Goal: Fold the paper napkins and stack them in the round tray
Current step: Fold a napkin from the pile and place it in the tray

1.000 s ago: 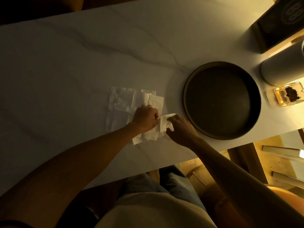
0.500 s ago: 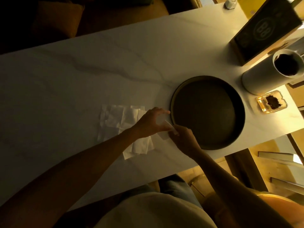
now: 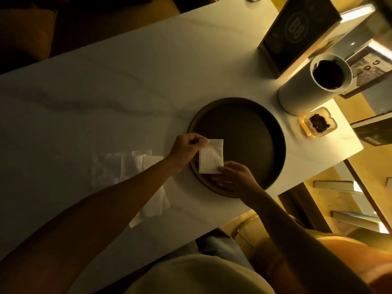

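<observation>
A folded white napkin (image 3: 211,156) hangs over the left rim of the dark round tray (image 3: 254,145). My left hand (image 3: 186,148) pinches its top left corner. My right hand (image 3: 233,179) grips its bottom right corner, over the tray's near rim. Nothing else shows inside the tray. A loose pile of unfolded napkins (image 3: 131,168) lies on the white table to the left, partly hidden under my left forearm.
A tall white cylinder (image 3: 305,90) and a small glass dish (image 3: 318,125) with dark contents stand right of the tray. A dark box (image 3: 297,28) leans at the back right. The table's near edge runs just below the tray.
Both hands have lifted the folded napkin off the pile and carried it right, over the tray's left rim. The camera has shifted too.
</observation>
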